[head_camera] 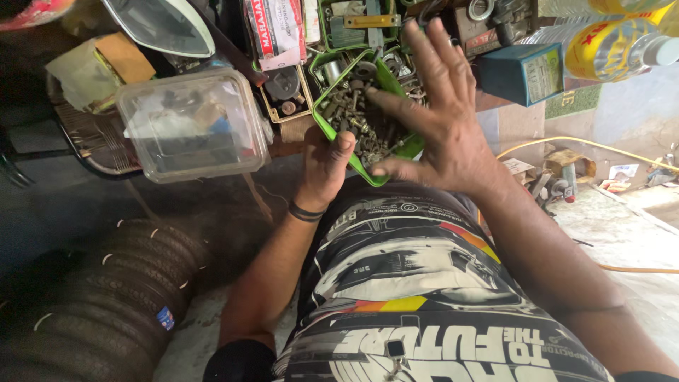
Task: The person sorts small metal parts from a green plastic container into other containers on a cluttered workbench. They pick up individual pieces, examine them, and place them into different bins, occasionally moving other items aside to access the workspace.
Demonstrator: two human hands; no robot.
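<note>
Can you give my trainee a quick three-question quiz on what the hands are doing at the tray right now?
1. True or false: the left hand grips the edge of the green tray.
2. What fills the tray? A) bolts and nuts B) cloth C) paper
3. How is the right hand posed?

Key
1. True.
2. A.
3. Open, fingers spread over the tray's contents, holding nothing that can be seen.
</note>
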